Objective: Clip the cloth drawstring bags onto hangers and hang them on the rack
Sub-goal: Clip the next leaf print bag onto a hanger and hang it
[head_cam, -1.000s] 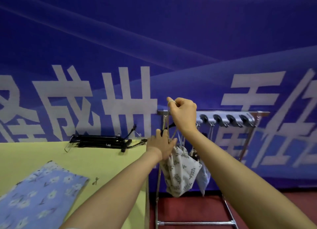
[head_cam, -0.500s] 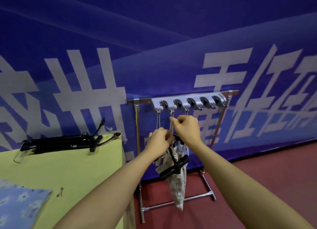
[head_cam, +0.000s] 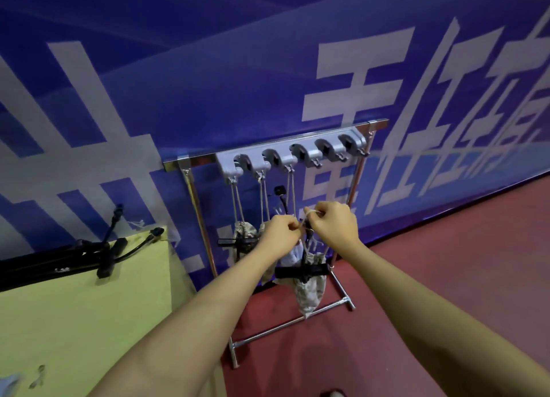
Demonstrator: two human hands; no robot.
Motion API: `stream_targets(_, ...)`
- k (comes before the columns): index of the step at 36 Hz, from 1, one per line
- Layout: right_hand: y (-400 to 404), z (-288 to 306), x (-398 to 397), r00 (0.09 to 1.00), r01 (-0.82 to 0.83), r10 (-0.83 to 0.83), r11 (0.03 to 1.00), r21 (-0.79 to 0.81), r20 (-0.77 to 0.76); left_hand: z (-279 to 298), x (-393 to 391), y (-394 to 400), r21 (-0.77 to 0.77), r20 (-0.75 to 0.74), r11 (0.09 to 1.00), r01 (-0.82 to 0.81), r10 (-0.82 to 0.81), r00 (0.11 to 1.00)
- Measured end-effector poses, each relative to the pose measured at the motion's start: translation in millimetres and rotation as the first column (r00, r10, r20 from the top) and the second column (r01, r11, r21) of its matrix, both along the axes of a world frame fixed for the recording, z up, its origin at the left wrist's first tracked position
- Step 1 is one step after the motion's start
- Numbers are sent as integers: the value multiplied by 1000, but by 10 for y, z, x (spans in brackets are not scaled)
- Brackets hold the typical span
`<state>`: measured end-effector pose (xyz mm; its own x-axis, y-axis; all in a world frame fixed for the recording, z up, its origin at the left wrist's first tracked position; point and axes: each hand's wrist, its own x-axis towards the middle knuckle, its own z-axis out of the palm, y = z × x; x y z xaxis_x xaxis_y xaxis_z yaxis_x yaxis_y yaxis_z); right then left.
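I have my left hand [head_cam: 281, 232] and right hand [head_cam: 333, 225] both pinching the white drawstring cord [head_cam: 306, 218] of a leaf-print cloth bag [head_cam: 311, 289] clipped in a black hanger [head_cam: 302, 270], before the chrome rack [head_cam: 351, 188].

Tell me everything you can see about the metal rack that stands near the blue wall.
The rack is a low frame of shiny metal tubes standing on the red floor against the blue wall, beside the yellow table. Two uprights carry a flat top bar, and a foot rail runs along the floor. A grey strip with five round clamps, each with a small hook, is fixed under the top bar. Cords hang from the three clamps nearest the table, holding patterned cloth bags. Both hands work directly in front of it.
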<state>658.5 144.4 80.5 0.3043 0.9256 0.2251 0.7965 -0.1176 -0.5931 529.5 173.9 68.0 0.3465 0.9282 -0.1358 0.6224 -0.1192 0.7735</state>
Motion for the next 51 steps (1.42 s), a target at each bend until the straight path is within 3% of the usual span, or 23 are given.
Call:
stream_targets(4,287,-58,312,999,-35,35,999,-18,5,-51,307,224,-37,69,999,-21,24,997)
stream_targets(10,753,-77,801,988,-151,154,985,-81,29,-82,747,571,-90,188,982,-169,183,965)
stream_targets(14,1034,-99,1071,973,-233,232,970,-77,-22,-86,985,757,-74,213,965,-252,262,941)
stream_targets(21,1454,-96,1338,893,-363,338,931,-31,-296,-80,1334,1132,-67,246,899,-433,435,866)
stream_targets(31,1802,-337,1331,882,-388,382,921,37,-276,-200,1545,1460,-65,252,778,-625,619,744)
stream_targets(35,1857,-461,1330,905,-386,364,920,-67,-220,-277,1514,1469,-39,164,782,-622,619,768)
stream_targets(44,1788,-614,1360,925,-363,331,914,-181,-185,-306,1397,1432,46,-42,891,-451,453,891)
stream_targets(51,1749,-515,1357,883,-332,265,936,-114,-388,-322,1403,1478,-69,77,881,-469,473,878)
